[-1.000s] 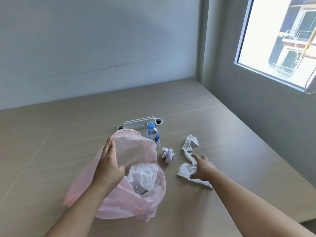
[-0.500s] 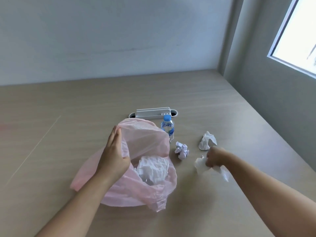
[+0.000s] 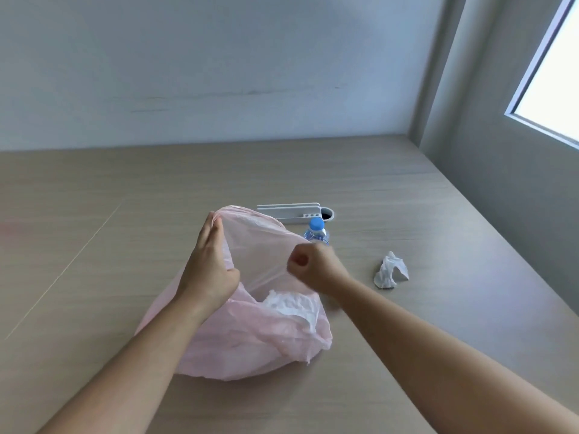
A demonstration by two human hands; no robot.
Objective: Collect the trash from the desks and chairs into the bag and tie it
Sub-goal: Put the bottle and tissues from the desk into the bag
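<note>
A thin pink bag [image 3: 250, 343] lies on the wooden desk [image 3: 407, 214] with its mouth facing me. My left hand [image 3: 208, 267] grips the left side of its rim and holds it up. My right hand [image 3: 313, 266] is a closed fist at the right side of the mouth, with no paper showing in it. Crumpled white paper [image 3: 291, 305] sits inside the bag. One crumpled tissue [image 3: 391, 274] lies on the desk to the right. A small water bottle [image 3: 316, 231] with a blue cap stands behind the bag, mostly hidden by my right hand.
A white cable box [image 3: 291, 211] with a round grommet hole [image 3: 327, 213] sits behind the bag. A wall closes the desk's far side, and a second wall with a window [image 3: 551, 83] closes the right side.
My right hand lifted the long white tissue off the desk and carried it left to the bag's mouth; that tissue is gone from the desk. The small paper ball is now out of sight.
</note>
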